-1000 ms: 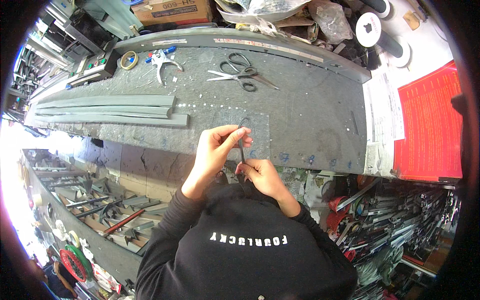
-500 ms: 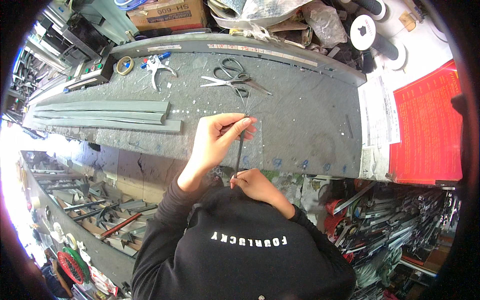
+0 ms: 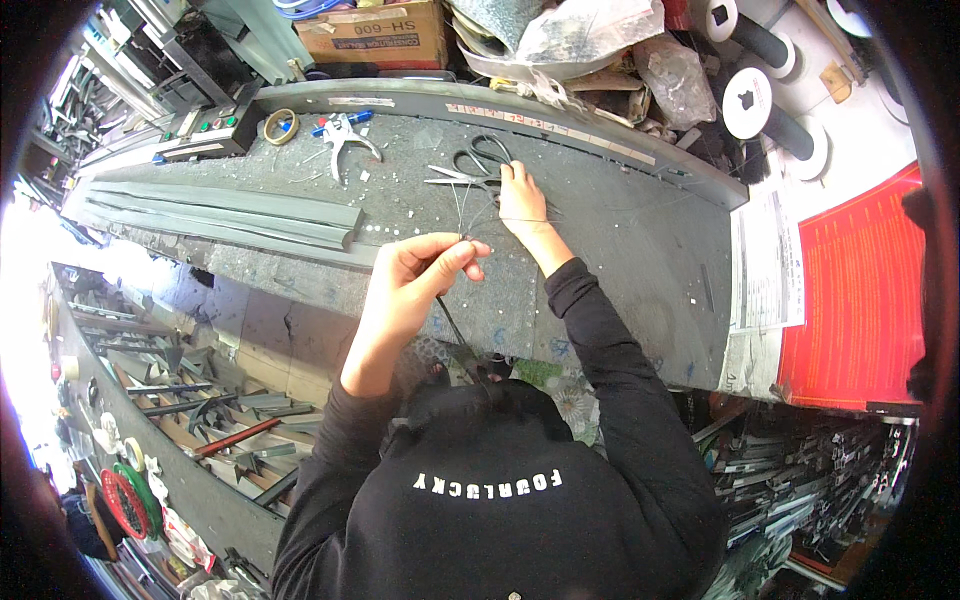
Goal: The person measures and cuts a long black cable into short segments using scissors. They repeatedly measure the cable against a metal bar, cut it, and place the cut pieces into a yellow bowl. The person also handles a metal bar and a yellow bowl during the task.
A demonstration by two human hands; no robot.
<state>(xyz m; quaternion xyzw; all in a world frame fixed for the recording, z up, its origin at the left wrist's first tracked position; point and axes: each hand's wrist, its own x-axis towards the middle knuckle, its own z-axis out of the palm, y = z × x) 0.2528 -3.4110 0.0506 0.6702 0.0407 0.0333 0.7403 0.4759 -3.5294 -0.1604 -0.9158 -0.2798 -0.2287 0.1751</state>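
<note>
Left hand (image 3: 418, 275) pinches dark cord (image 3: 452, 318), lower end lost against black top (image 3: 500, 530). Right hand (image 3: 522, 208) partly hides scissors (image 3: 478, 181); can't tell if gripped.

I see white capital letters, upside down to me, across the black top (image 3: 500, 535). The cardboard box (image 3: 372, 42) carries dark print, also inverted, with a blue printed band. Blue handwritten numbers run along the near edge of the bench (image 3: 640, 260). On the ledge (image 3: 690, 166), I find a pale strip (image 3: 550, 126) marked in red and black. Close lines of print fill the red sheet (image 3: 862, 300); the white sheet (image 3: 766, 262) beside it bears dark print, too small for me to read.
</note>
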